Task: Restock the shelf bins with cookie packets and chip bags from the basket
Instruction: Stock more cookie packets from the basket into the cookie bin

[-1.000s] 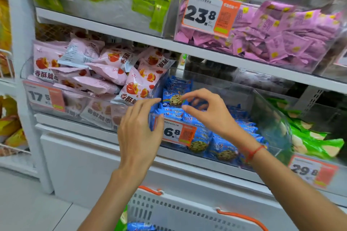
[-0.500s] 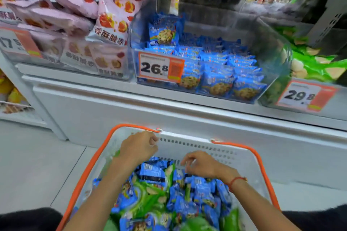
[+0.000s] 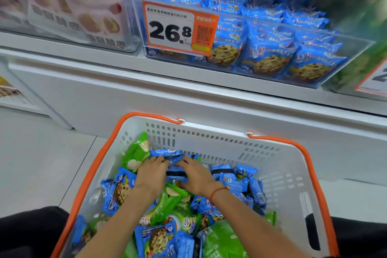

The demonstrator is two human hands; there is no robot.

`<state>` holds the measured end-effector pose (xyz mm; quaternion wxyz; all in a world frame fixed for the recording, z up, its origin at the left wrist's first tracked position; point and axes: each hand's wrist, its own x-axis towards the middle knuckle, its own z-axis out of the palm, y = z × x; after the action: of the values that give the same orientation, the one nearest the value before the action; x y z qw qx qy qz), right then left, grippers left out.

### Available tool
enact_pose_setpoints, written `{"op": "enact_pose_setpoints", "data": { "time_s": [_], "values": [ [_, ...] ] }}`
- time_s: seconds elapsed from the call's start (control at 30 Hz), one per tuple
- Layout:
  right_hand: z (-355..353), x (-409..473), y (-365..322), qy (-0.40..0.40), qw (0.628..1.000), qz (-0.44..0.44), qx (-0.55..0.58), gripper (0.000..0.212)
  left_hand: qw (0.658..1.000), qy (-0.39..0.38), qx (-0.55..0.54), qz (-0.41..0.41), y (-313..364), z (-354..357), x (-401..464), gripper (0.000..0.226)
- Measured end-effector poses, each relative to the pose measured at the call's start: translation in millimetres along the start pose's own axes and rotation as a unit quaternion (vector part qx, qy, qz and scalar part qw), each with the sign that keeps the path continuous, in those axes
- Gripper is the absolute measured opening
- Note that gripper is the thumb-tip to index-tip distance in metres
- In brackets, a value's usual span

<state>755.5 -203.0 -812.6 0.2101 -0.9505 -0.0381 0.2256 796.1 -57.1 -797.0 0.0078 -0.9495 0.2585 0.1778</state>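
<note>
Down in the white basket, near its far wall, both hands are on one bunch of blue cookie packets — left hand gripping the left end, right hand the right, fingers curled over it. The bunch lies crosswise, equally near both hands; the cookie bin sits straight above and beyond — a lift up and away.

White basket with orange rim sat on the floor, loaded with a jumble of blue cookie packets and green chip bags. Up on the shelf, the clear bin tagged 26.8 had matching blue cookie packets standing in neat rows, one propped upright at the back.
</note>
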Motion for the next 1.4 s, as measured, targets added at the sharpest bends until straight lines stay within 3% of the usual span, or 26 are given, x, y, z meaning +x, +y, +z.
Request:
{"op": "enact_pose_setpoints", "data": {
  "time_s": [0.23,0.3,0.43,0.63,0.8,0.9,1.03,1.2,1.27,1.3,1.37,1.4],
  "values": [
    [8,6,6,0.057,0.998,0.002,-0.004,0.046,0.996,-0.083,0.026,0.0,2,0,12,0.039],
    [-5,3,9,0.038,0.999,0.0,0.023,0.04,0.99,-0.131,-0.049,-0.007,0,-5,15,0.041],
    [-44,-12,21,-0.021,0.998,0.005,0.065,0.038,0.942,-0.204,-0.265,-0.009,0,-35,23,0.034],
    [-118,-48,29,-0.065,0.969,0.079,0.226,0.032,0.911,-0.132,-0.392,0.008,1,-103,13,0.03],
    [-165,-68,10,-0.042,0.942,0.055,0.329,0.025,0.861,-0.104,-0.497,0.014,10,-147,-11,0.04],
    [-189,-82,-6,-0.015,0.937,0.034,0.346,0.028,0.831,-0.097,-0.546,0.043,14,-170,-24,0.033],
    [-215,-98,-25,0.089,0.905,0.01,0.416,0.036,0.756,-0.054,-0.651,0.042,17,-188,-36,0.032],
    [-240,-111,-45,0.174,0.846,-0.037,0.503,0.031,0.62,0.036,-0.784,-0.001,36,-206,-43,0.021],
    [-248,-114,-52,0.234,0.814,-0.039,0.531,0.026,0.614,0.04,-0.788,0.012,47,-213,-46,0.017],
    [-252,-115,-55,0.255,0.8,-0.04,0.542,0.022,0.632,0.046,-0.773,0.019,51,-216,-47,0.02],
    [-259,-119,-59,0.263,0.79,-0.045,0.552,0.016,0.653,0.064,-0.754,0.041,58,-226,-50,0.032],
    [-263,-122,-61,0.26,0.793,-0.051,0.549,0.016,0.647,0.076,-0.757,0.052,60,-232,-52,0.038]
  ]
}}
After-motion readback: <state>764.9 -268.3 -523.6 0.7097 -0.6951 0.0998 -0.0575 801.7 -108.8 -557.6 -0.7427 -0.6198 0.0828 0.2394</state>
